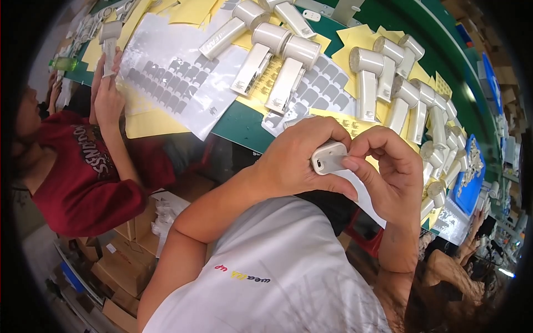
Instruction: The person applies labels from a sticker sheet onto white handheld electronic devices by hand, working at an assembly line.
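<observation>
The left hand (297, 158) is closed around a white fan handle (322, 156), near the green counter (239, 123); the right hand (391, 169) has thumb and forefinger at its port end, whether gripping something thin I cannot tell

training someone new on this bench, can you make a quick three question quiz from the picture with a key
1. Which of the person's hands wraps around the pale device with a small dark opening in its end?
2. Multiple choice: where in the picture is the blue tray of small pale parts?
A) left of that device
B) right of that device
C) directly below that device
3. True or false: the co-worker in red at far left is empty-handed.

Key:
1. The left hand.
2. B.
3. False: the co-worker holds a round-headed device.
</observation>
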Demonstrator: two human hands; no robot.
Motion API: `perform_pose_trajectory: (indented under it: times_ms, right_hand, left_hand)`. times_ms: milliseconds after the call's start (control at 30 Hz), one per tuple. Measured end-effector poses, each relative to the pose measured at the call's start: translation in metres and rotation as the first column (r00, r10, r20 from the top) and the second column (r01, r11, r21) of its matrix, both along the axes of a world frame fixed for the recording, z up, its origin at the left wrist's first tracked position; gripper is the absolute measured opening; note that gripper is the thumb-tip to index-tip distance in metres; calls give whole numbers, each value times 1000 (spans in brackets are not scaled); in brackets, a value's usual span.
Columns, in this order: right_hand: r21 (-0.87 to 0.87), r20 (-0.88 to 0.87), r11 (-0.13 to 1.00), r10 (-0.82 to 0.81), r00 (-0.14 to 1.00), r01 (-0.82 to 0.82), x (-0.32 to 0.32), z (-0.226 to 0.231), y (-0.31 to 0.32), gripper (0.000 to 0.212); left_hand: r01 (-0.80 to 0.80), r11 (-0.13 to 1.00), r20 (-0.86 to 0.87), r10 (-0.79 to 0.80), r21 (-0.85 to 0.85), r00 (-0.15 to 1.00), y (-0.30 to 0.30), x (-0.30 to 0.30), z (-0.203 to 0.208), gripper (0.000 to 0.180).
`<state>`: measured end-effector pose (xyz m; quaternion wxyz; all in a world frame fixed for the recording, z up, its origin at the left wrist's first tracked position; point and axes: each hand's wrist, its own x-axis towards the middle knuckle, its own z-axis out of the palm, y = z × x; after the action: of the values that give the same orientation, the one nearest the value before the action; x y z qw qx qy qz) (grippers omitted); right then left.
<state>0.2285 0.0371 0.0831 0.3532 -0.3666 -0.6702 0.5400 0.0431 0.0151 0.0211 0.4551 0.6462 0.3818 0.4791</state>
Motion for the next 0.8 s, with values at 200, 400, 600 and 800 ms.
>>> perform_pose_trajectory:
  times_ms: [200, 400, 600, 800]
  right_hand:
    - [48, 31, 999, -10, 999, 8, -1, -1, -1, 16]
    - [39, 19, 999, -16, 1000, 15, 2, -1, -2, 16]
    - [41, 40, 999, 7, 999, -9, 3, 1, -3, 15]
    - [4, 18, 1000, 5, 1000, -5, 5, -2, -3, 15]
  left_hand:
    - [-6, 1000, 2, 6, 16, 1000, -1, 1, -1, 66]
    - [-10, 999, -22, 11, 36, 1000, -1, 2, 0, 64]
    - [-16, 999, -25, 17, 44, 1000, -2, 2, 1, 64]
    - [-15, 999, -22, 16, 46, 1000, -2, 3, 0, 64]
